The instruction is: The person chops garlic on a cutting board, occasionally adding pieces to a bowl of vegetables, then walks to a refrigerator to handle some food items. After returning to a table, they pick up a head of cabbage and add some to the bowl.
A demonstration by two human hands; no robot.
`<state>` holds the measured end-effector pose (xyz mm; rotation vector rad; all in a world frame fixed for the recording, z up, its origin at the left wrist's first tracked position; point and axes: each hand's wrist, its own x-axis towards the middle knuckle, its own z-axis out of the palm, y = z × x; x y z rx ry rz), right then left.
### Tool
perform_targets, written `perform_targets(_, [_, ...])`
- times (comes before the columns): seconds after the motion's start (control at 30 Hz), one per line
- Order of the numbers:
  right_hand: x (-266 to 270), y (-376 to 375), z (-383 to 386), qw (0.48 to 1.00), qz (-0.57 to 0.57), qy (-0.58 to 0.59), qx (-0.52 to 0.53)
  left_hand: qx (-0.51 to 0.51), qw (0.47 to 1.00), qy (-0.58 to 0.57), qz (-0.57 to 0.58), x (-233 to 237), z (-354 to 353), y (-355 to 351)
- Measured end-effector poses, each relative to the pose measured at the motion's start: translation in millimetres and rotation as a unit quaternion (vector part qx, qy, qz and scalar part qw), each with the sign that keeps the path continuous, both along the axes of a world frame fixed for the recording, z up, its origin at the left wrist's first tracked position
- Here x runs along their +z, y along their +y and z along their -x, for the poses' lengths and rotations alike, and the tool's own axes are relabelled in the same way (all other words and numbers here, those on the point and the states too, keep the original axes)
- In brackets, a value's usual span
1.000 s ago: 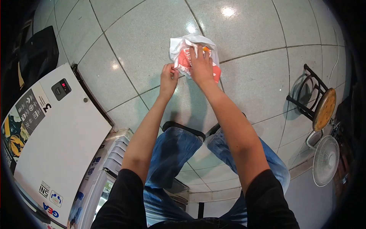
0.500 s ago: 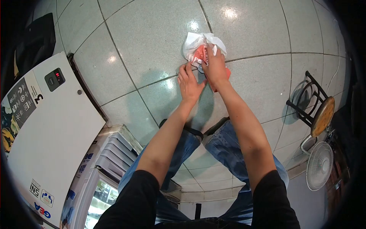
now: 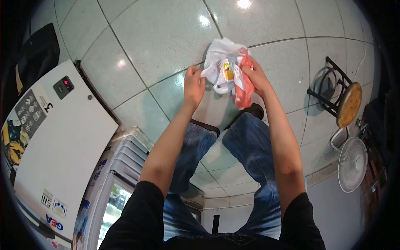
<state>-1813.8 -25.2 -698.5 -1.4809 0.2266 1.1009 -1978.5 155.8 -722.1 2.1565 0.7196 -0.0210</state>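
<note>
A crumpled white and red plastic bag (image 3: 216, 58) is spread between my two hands, low over the tiled floor. Inside its folds shows a small packet with a yellow and red label (image 3: 228, 71); its kind is not clear. My right hand (image 3: 256, 78) is closed on the red side of the bag, fingers partly hidden behind the plastic. On the other side, my left hand (image 3: 194, 86) pinches the bag's white edge between thumb and fingers.
A white chest freezer (image 3: 62, 137) stands at the left, beside a lit glass-door cooler (image 3: 110, 212). To the right are a stool with a round wooden seat (image 3: 349, 105) and a white fan (image 3: 353, 164). A black bag-like object (image 3: 43, 48) lies at the upper left.
My hands have moved apart, and the bag between them is opened wider and nearer to me. The yellow-labelled packet now shows. The camera view has shifted slightly.
</note>
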Motion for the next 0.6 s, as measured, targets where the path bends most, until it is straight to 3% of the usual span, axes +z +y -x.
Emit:
perform_targets(0.07, [48.8, -14.7, 5.9, 0.985, -0.068, 0.137, -0.080, -0.024, 0.999, -0.036, -0.023, 34.2, 12.2, 3.0])
perform_targets(0.23, [176.0, -43.5, 22.0, 0.956, -0.168, 0.211, -0.120, 0.003, 0.996, -0.059, 0.067, 202.9, 15.7, 1.1])
perform_targets(0.3, [242.7, -39.2, 23.9, 0.962, -0.155, 0.222, -0.049, -0.034, 0.990, -0.107, 0.087, 270.3, 13.5, -2.5])
perform_targets(0.33, [251.3, -44.0, 28.7, 0.958, -0.163, 0.235, -0.017, -0.036, 0.989, -0.118, 0.082, 301.1, 9.8, -4.6])
perform_targets(0.4, [303.1, -35.4, 29.6, 0.975, -0.122, 0.175, 0.058, 0.008, 0.967, -0.041, 0.252, 357.3, 12.7, -8.8])
perform_targets(0.43, [339.6, -23.5, 26.0, 0.974, -0.136, 0.167, 0.070, -0.023, 0.958, -0.044, 0.284, 377.0, 14.5, -5.6])
perform_targets(0.6, [471.1, -6.3, 34.7, 0.978, -0.173, 0.085, 0.084, -0.125, 0.977, -0.137, 0.102, 505.8, 8.7, -5.4])
